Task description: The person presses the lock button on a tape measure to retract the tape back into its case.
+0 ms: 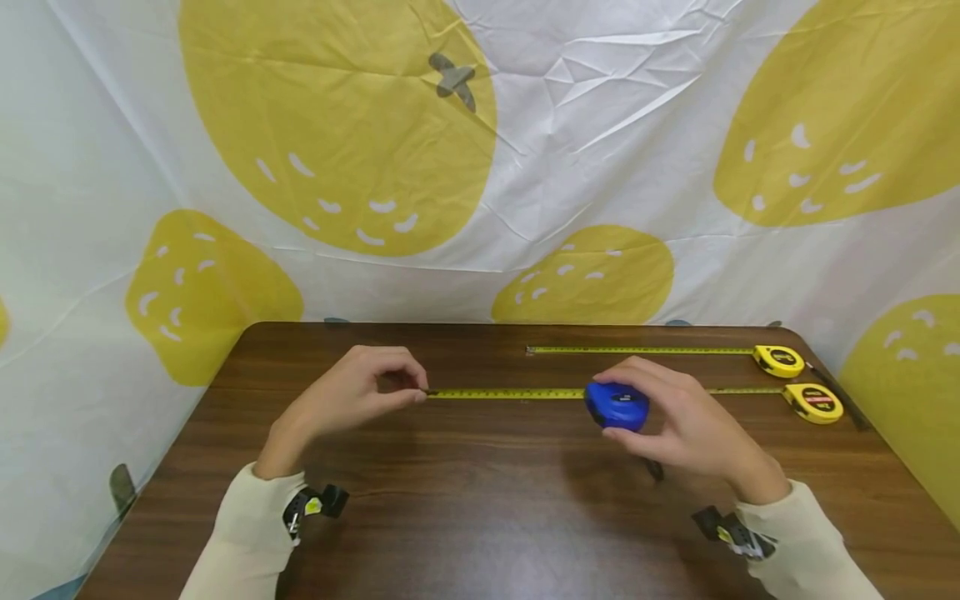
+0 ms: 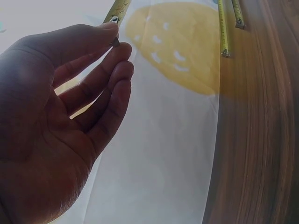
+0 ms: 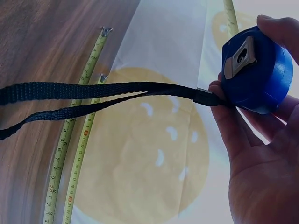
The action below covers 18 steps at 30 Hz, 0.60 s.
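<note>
My right hand holds a blue tape measure by its case, with the thumb on one side and fingers on the other. A metal belt clip shows on the case, and a black wrist strap hangs from it. Between my hands the yellow blade runs out straight, held above the table. My left hand pinches the blade's metal end hook between thumb and fingertips.
Two yellow tape measures, one farther back and one nearer, lie at the table's right end, blades drawn out leftward. Dark straps lie beside them. A lemon-print cloth hangs behind the brown wooden table.
</note>
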Motion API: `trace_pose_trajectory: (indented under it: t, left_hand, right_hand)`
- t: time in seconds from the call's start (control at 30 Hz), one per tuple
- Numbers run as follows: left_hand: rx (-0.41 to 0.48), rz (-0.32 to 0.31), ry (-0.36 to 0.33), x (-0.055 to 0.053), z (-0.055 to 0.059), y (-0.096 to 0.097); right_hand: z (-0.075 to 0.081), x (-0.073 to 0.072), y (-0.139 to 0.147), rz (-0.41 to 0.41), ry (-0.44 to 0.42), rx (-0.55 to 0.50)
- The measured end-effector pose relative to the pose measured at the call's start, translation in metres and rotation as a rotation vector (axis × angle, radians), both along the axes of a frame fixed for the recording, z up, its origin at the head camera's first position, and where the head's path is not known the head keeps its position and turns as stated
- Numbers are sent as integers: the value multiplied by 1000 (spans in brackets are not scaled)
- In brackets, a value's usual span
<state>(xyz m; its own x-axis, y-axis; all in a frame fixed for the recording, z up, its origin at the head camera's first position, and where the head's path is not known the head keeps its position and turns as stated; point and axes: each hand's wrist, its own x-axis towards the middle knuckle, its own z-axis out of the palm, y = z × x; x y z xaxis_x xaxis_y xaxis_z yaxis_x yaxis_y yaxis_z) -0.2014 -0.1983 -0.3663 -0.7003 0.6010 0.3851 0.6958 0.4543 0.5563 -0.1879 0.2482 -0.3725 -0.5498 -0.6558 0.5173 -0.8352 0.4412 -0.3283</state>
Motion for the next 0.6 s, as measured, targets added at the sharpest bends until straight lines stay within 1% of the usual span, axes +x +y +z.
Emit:
trace_pose_trajectory:
  t: [0.23,0.43,0.6]
  left_hand:
    - [-3,-12,-2,-2,1,5]
    - [-7,-45,10,-5,0,10]
    - [1,-59,-3,-6,1,15]
  right_hand:
    - [1,0,-3,16,5,-9]
    - [-1,0,-6,17,-3,-11]
    - [-2,1,-8,19,-11,-6]
